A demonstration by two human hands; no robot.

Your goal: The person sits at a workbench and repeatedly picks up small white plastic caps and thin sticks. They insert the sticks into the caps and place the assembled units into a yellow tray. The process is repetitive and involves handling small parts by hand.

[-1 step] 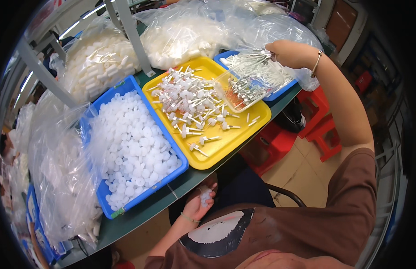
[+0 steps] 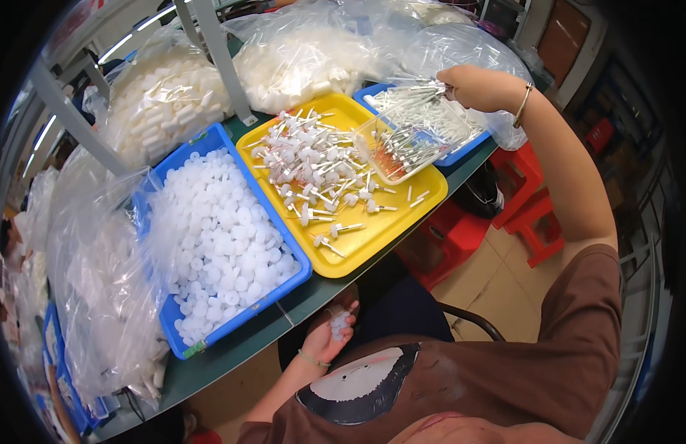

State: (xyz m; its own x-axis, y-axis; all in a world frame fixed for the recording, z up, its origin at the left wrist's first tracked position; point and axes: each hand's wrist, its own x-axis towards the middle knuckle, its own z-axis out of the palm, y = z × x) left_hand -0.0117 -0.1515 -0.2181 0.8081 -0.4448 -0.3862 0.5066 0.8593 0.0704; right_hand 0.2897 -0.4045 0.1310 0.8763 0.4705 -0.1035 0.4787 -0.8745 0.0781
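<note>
Near my lap, below the table edge, my left hand (image 2: 326,337) cups several small white plastic discs (image 2: 339,324) in its curled fingers. My right hand (image 2: 477,87) reaches to the far right with its fingers bent together on a bunch of thin metal pins (image 2: 430,87). Just beneath them is a clear plastic box (image 2: 392,176), tilted over the yellow tray's corner and holding more metal pins with orange tips. Under and behind the box, a blue tray (image 2: 461,154) holds white sticks. The yellow tray (image 2: 394,235) carries a heap of discs fitted with white sticks and pins.
A larger blue tray (image 2: 247,302) full of loose white discs stands at the left of the yellow one. Clear bags (image 2: 169,103) of white tubular pieces crowd the back and left. A grey metal upright (image 2: 221,66) rises behind. Red stools (image 2: 450,240) stand at right.
</note>
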